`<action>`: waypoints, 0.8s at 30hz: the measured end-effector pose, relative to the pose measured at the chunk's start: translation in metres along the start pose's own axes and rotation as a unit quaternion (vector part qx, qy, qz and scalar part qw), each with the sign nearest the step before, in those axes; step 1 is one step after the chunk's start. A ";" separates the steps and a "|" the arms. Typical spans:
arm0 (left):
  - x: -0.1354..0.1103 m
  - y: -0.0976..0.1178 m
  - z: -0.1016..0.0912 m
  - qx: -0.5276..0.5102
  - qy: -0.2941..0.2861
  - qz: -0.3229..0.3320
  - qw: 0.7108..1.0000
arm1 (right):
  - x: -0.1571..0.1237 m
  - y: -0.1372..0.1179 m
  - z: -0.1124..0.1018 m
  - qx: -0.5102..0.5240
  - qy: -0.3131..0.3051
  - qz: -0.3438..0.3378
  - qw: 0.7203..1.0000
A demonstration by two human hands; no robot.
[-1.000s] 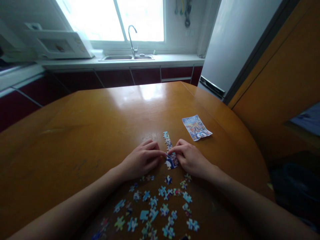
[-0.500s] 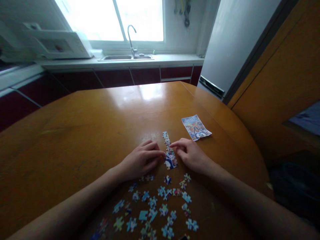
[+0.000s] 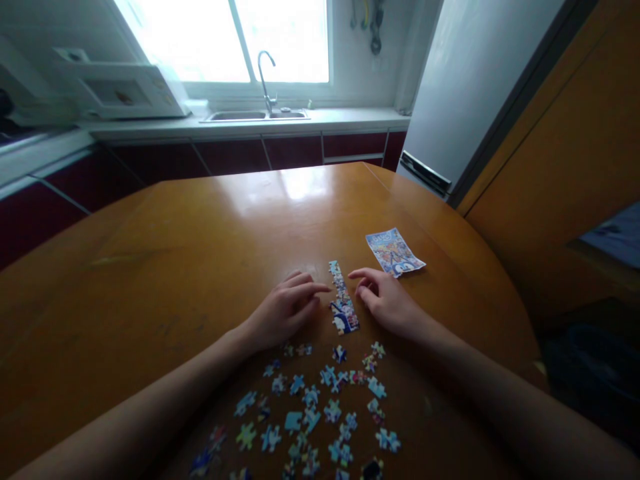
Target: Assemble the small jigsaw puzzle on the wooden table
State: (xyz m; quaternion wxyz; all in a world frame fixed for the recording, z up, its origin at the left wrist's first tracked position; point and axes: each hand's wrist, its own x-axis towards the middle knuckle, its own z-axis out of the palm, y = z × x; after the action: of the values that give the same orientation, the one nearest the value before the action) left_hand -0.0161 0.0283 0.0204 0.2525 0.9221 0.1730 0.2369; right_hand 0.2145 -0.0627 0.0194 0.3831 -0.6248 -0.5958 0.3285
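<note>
Releases puzzle strip (image 3: 341, 300), leaves it flat on worktop (image 3: 225, 227) between left hand (image 3: 283, 310) and right hand (image 3: 387, 303); both loose-fingered, empty, no longer pinching. Suggests piece seated; loose pieces (image 3: 320, 407) nearby.

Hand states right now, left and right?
Left hand: open, palm down on the table, holding nothing, fingertips beside the puzzle strip.
Right hand: open, loosely curled, holding nothing, beside the strip.

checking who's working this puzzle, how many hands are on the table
2. The left hand lies just left of the joined puzzle strip, the right hand just right of it, both on the table. No other person's hands show.
</note>
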 end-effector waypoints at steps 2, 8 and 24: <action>0.001 -0.002 0.001 0.000 0.049 -0.033 0.998 | -0.001 -0.001 -0.001 -0.002 0.000 -0.002 1.000; 0.001 -0.008 0.004 -0.012 0.129 -0.088 0.988 | -0.002 -0.004 -0.002 -0.019 -0.004 -0.012 1.000; 0.002 -0.007 0.009 -0.033 0.154 -0.101 0.982 | -0.004 -0.005 -0.005 -0.019 -0.020 -0.012 1.000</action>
State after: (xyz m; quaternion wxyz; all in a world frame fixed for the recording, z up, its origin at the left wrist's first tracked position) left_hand -0.0112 0.0316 0.0108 0.2757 0.8436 0.2939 0.3549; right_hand 0.2157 -0.0671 0.0261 0.3629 -0.6179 -0.6170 0.3253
